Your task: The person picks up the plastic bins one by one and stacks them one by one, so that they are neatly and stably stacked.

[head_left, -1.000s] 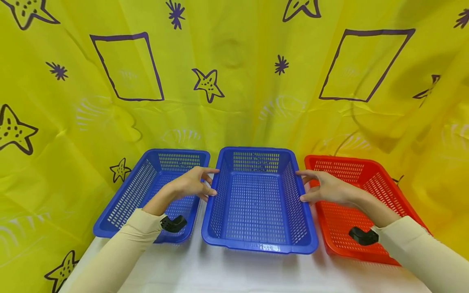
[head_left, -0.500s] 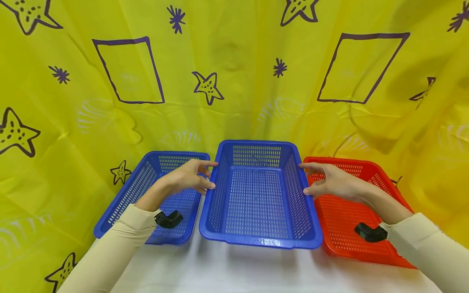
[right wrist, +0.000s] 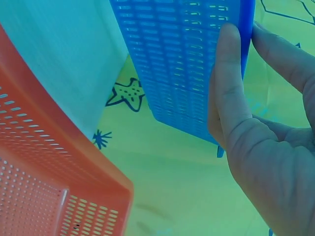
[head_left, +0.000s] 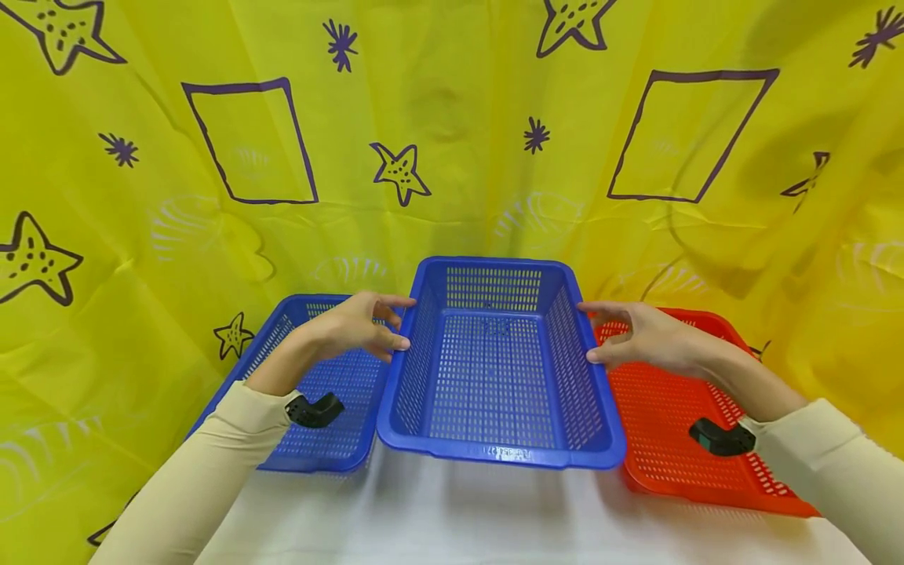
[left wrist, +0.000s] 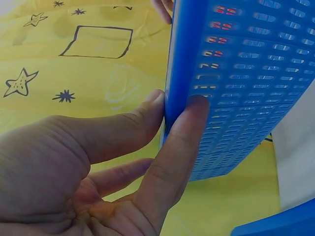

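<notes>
A blue plastic basket [head_left: 494,377] with slotted walls hangs raised above the white table, nothing inside it. My left hand [head_left: 356,326] pinches its left rim; in the left wrist view the thumb [left wrist: 147,110] lies on one side of the rim and a finger [left wrist: 184,128] on the outer slotted wall. On the opposite side my right hand [head_left: 646,337] pinches the right rim. The right wrist view has that hand [right wrist: 266,123] with fingers against the outer wall and the thumb at the rim.
Another blue basket [head_left: 328,408] stands on the table at left, partly behind my left arm. A red basket [head_left: 678,416] stands at right, under my right forearm. The white tabletop [head_left: 480,518] shows in front; a yellow patterned curtain [head_left: 459,157] hangs behind.
Both hands have lifted the middle blue basket higher off the table, and it appears larger. The blue and red baskets at the sides have stayed in place.
</notes>
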Demonstrator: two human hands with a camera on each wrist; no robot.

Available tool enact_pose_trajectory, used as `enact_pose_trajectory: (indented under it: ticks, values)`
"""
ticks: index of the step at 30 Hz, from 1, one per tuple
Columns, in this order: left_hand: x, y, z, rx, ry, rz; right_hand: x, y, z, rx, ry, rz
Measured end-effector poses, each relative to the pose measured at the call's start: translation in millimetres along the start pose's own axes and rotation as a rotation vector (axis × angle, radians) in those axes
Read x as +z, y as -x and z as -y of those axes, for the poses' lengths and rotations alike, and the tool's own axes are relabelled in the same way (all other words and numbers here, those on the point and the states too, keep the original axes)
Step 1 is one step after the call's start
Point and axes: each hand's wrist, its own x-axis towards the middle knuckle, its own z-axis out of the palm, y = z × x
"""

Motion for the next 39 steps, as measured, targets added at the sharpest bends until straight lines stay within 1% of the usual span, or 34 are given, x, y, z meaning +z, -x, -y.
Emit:
enact_pose_trajectory:
  ticks: [4,8,13,21,27,33,35,39]
  values:
    - [-3.6,1.9,-5.6,-0.006,-0.002,-0.007,-3,0.4,5,-0.012,0.004,-0.002]
    - [-6.9,4.1,-10.4,0.002,-0.018,-0.003,-5,0.9,8,-0.033,-0.005,0.005]
    - [-10.1,6.1,-12.7,0.004,-0.028,-0.005,-5,1.3,12,-0.044,-0.022,0.003]
    - [-12.4,8.7,-11.8,0.013,-0.041,-0.001,-2,1.2,14,-0.034,-0.027,-0.002]
    - [-16.4,11.6,-10.3,0.007,-0.043,-0.012,2,-2.0,18,-0.025,-0.008,-0.007]
    - [-24.5,17.2,-6.4,0.008,-0.064,-0.020,10,-8.4,24,-0.036,-0.008,-0.001]
    - [-27.9,20.0,-4.7,0.014,-0.071,-0.019,13,-11.8,26,-0.040,-0.008,-0.001]
    - [-35.1,26.0,-2.7,0.007,-0.072,-0.030,20,-18.4,29,-0.043,-0.020,0.001]
